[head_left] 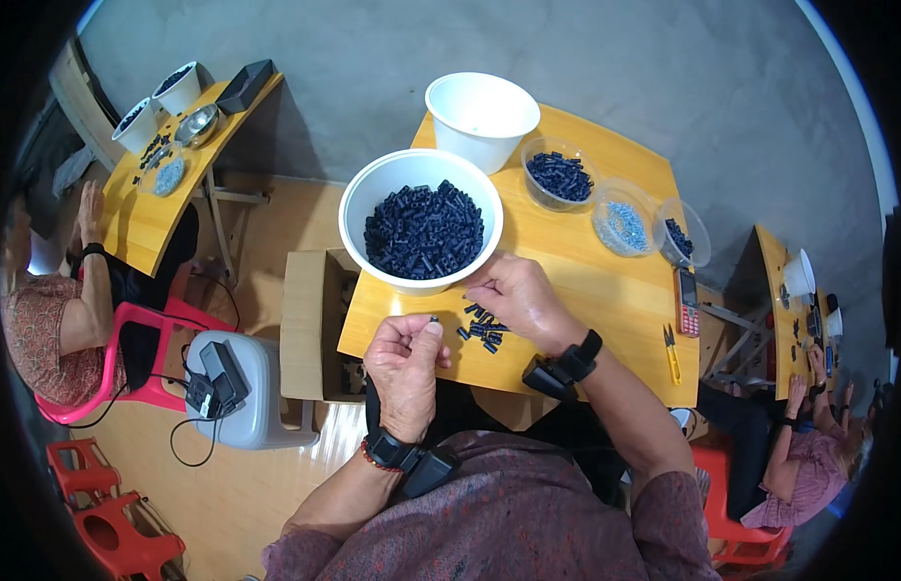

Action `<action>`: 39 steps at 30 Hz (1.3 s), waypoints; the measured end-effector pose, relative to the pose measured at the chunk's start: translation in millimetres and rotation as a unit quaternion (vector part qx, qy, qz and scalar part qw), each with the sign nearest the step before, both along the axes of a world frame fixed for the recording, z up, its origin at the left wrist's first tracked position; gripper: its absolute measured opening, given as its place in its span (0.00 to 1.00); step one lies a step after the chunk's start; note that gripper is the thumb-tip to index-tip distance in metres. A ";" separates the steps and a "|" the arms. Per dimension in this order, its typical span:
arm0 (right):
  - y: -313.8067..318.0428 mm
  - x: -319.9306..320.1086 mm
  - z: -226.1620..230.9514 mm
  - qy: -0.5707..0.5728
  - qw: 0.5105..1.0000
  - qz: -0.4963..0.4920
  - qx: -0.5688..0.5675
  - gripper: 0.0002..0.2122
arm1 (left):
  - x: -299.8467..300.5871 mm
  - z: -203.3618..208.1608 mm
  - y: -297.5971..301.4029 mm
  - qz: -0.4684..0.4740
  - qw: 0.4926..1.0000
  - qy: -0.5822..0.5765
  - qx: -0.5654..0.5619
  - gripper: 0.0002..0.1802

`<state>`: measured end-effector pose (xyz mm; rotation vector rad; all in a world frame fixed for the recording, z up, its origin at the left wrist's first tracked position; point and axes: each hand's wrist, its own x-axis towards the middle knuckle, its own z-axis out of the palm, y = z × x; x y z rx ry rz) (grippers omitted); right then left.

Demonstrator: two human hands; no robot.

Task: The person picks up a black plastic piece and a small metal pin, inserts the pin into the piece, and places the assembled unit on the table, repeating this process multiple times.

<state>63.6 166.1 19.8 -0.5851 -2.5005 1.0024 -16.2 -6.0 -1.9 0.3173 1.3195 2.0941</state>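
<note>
My left hand (404, 360) is raised over the near edge of the yellow table (605, 300), pinching one small dark plastic part (433, 319) between thumb and fingers. My right hand (513, 295) rests knuckles-up on the table, fingertips down at a little heap of the same dark parts (483, 327). Just beyond both hands stands a large white bowl (373, 189) full of dark parts. Both wrists wear black bands with small devices.
Behind it is an empty white bowl (481, 111), then clear tubs of dark parts (559, 176), silver screws (623, 225) and more parts (679, 237). A red phone (688, 302) and yellow snips (671, 354) lie right. Cardboard box (310, 324), stool and other seated people flank me.
</note>
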 end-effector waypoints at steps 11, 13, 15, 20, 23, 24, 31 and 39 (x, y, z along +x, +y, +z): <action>-41.3 61.7 37.1 0.126 0.926 -0.033 -0.355 0.02 | 15.5 5.0 -0.2 -0.203 0.977 -0.050 0.030 0.04; -46.8 67.4 31.9 0.126 0.928 -0.044 -0.348 0.02 | 18.4 4.5 -0.2 -0.210 0.976 -0.054 0.034 0.04; -49.5 71.7 29.1 0.126 0.930 -0.054 -0.340 0.02 | 20.5 4.6 0.1 -0.216 0.974 -0.058 0.039 0.04; -54.6 76.0 26.4 0.120 0.936 -0.046 -0.329 0.05 | 22.5 3.3 0.2 -0.231 0.971 -0.035 0.041 0.05; -56.7 74.5 24.1 0.126 0.934 -0.049 -0.332 0.05 | 23.1 3.6 -0.8 -0.231 0.972 -0.028 0.039 0.05; -56.7 74.1 24.3 0.126 0.934 -0.049 -0.332 0.05 | 22.7 4.1 -1.1 -0.231 0.972 -0.028 0.039 0.05; -57.1 73.1 21.6 0.121 0.945 -0.060 -0.299 0.04 | 20.7 4.9 -1.0 -0.232 0.972 -0.030 0.023 0.05; -66.3 66.3 26.5 0.103 0.954 -0.101 -0.263 0.03 | 27.7 8.6 -2.5 -0.188 0.981 0.048 -0.001 0.04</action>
